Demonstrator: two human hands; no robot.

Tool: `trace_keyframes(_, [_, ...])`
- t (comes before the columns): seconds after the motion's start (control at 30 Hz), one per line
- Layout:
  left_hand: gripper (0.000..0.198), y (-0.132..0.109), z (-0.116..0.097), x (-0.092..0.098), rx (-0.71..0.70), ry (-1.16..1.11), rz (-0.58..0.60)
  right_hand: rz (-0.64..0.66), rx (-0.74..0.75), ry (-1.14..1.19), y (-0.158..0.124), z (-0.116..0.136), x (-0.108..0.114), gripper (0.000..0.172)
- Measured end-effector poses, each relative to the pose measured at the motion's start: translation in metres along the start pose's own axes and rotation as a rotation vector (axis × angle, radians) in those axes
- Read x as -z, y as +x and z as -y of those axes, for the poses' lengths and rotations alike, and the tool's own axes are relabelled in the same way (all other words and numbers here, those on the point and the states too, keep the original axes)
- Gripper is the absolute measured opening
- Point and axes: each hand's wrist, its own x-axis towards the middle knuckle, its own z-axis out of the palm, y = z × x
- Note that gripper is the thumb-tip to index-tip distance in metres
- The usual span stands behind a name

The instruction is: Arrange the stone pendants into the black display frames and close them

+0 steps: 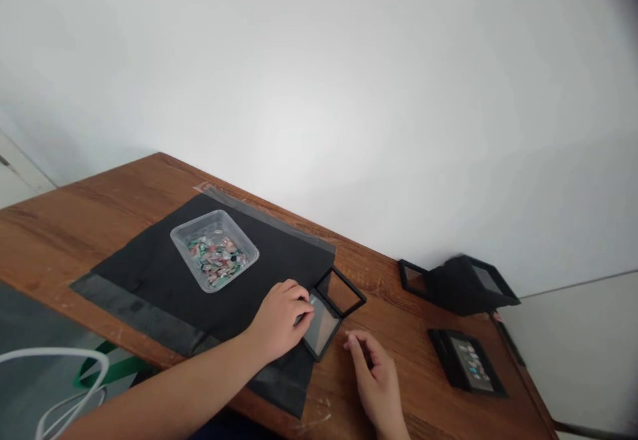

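My left hand [284,320] is over the near-left side of an opened black display frame [329,343] with a clear film window. Its fingers are bent and pinched together over the film, and whatever is between their tips is too small to make out. The frame's other half [363,302] is folded out on the wood. Just right of the frame, my right hand [376,383] is curled with thumb and forefinger close together; its fingertips show nothing I can name. Left of the hands, a clear plastic tub [180,235] holds many small green, pink and white stone chips [219,260].
A black sheet [144,274] with taped edges covers part of the wooden table [90,220]. Toward the right are a stack of black frames [453,287] and a closed frame [468,363] with colored chips inside. White cables [100,360] hang at lower left; a white wall rises behind.
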Motion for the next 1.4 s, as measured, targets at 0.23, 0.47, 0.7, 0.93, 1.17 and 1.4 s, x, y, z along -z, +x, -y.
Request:
trace_keyframes(0.23, [0.028, -0.001, 0.001, 0.004, -0.051, 0.039, 0.033, -0.004, -0.006, -0.025, 0.002, -0.007, 0.001, 0.036])
trace_keyframes(0.47, [0.02, -0.001, 0.002, 0.004, -0.063, 0.029, 0.054, 0.004, 0.001, -0.021, 0.004, -0.008, 0.001, 0.036])
trace_keyframes(0.7, [0.034, 0.001, 0.0, 0.038, -0.089, -0.059, -0.143, -0.028, 0.039, -0.031, 0.003, -0.008, 0.001, 0.037])
trace_keyframes(0.93, [0.027, 0.012, 0.02, 0.146, 0.178, 0.209, 0.031, -0.001, 0.012, -0.027, 0.004, -0.004, 0.002, 0.039])
trace_keyframes(1.17, [0.038, 0.019, 0.087, 0.187, 0.684, 0.471, 0.082, -0.029, -0.014, 0.002, 0.003, -0.005, 0.001, 0.04])
trace_keyframes(1.4, [0.031, 0.014, 0.099, 0.17, 0.669, 0.447, 0.269, -0.009, 0.02, -0.001, 0.004, -0.003, 0.001, 0.04])
